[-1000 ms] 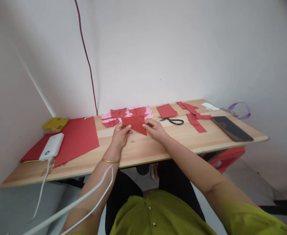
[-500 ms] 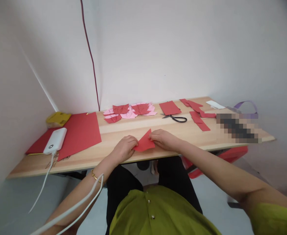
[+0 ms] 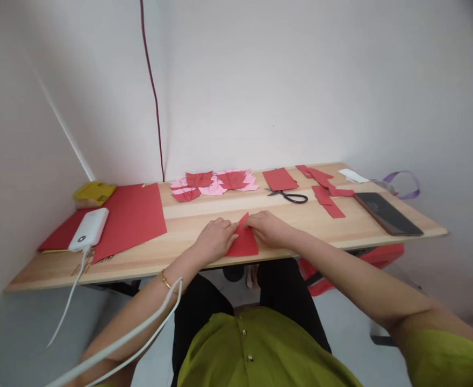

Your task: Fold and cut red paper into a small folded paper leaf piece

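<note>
A folded piece of red paper [image 3: 243,244] lies at the table's front edge, between my two hands. My left hand [image 3: 217,236] covers its left side, with the fingers bent and pressed on the paper. At its upper right edge, my right hand [image 3: 265,226] pinches the paper with the fingertips. Beyond my right hand, black-handled scissors [image 3: 295,198] lie beside a red paper square [image 3: 280,179]. Pink and red cut paper shapes [image 3: 220,183] lie near the wall.
Large red sheets [image 3: 140,215] lie at the left under a white power bank [image 3: 89,228] with a cable and a yellow packet [image 3: 94,193]. Red paper strips [image 3: 327,201] and a phone [image 3: 387,214] lie at the right. A white cable [image 3: 140,328] crosses my left forearm.
My left hand has moved right and over the paper, closer to my right hand. The paper now lies flatter on the table.
</note>
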Tool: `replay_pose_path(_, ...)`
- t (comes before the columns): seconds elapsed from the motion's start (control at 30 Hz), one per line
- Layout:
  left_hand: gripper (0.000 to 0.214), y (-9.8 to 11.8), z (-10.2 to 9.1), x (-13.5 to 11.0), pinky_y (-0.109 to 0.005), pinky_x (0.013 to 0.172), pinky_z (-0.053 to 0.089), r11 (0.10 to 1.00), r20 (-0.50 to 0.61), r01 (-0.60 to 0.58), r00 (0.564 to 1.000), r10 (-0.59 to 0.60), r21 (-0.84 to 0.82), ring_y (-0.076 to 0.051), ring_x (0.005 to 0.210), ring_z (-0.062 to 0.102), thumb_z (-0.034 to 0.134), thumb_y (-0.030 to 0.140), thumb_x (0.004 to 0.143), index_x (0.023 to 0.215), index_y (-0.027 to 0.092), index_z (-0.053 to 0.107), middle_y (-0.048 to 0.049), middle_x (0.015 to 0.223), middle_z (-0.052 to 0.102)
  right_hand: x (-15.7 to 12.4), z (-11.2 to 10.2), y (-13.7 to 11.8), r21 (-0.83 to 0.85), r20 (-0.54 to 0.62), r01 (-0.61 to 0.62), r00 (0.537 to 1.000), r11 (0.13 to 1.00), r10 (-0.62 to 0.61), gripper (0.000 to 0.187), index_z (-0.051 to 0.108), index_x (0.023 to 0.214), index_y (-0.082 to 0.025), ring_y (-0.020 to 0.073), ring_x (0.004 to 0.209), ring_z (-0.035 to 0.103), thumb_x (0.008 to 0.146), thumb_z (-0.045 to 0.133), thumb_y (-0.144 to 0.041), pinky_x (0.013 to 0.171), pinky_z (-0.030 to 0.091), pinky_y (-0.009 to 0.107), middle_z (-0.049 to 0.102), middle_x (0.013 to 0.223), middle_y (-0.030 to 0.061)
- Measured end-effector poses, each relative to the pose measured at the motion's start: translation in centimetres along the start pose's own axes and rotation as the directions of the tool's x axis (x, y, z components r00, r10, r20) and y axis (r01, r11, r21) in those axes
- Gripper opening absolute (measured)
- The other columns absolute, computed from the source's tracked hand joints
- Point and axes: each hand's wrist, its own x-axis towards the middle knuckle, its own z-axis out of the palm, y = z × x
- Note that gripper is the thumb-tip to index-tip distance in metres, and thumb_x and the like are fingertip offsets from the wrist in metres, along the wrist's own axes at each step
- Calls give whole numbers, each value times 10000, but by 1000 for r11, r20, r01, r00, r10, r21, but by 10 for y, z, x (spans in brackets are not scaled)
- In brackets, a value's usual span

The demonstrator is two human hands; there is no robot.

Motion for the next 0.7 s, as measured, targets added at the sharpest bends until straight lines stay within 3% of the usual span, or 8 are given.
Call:
replay_pose_path(0.13,260,2,17,8,-393,804,423,997,-36,19,999,-16,74,-250,934,516,440,310,912,1049,167,609,-107,935,600,1,11,-16,-107,-38,-89,996,990,86,312,608,1102,-139,227,1038,578,854,422,-99,864,378,347,638,1139,131)
replay_pose_path(0.3,302,-2,26,5,-404,922,408,999,-112,-35,993,38,27,-246,1094,477,412,279,926,1132,161,599,-114,1160,591,1,19,-25,-232,-42,-133,991,964,127,402,524,1274,-137,278,1086,521,893,397,-161,882,337,412,579,1257,154)
replay_pose_path(0.47,377,-2,29,4,-412,1017,362,999,-95,-31,995,32,12,-242,1209,445,379,273,938,1255,152,544,-88,1335,547,12,7,6,-251,-45,-181,983,951,176,379,605,1203,-216,277,1069,529,884,408,-162,873,306,434,597,1266,102)
replay_pose_path(0.53,377,-2,29,3,-415,1022,359,999,-90,-30,995,32,19,-243,1214,449,373,270,939,1250,152,551,-86,1343,546,14,0,21,-231,-68,-259,966,938,250,374,643,1153,-262,268,1040,546,895,389,-166,851,303,432,615,1251,73)
replay_pose_path(0.6,374,-2,30,3,-413,1026,358,999,-97,-32,995,34,22,-241,1212,456,375,270,938,1242,153,558,-86,1339,551,13,-4,29,-229,-109,-330,943,916,313,364,665,1117,-239,270,1033,554,878,403,-155,844,304,433,628,1235,81)
replay_pose_path(0.7,365,-3,32,3,-410,1024,363,999,-116,-33,993,36,23,-236,1199,472,394,274,932,1234,159,564,-93,1321,562,6,-2,22,-173,-98,-245,968,954,231,394,625,1188,-225,256,1076,552,859,424,-145,861,316,423,621,1256,81)
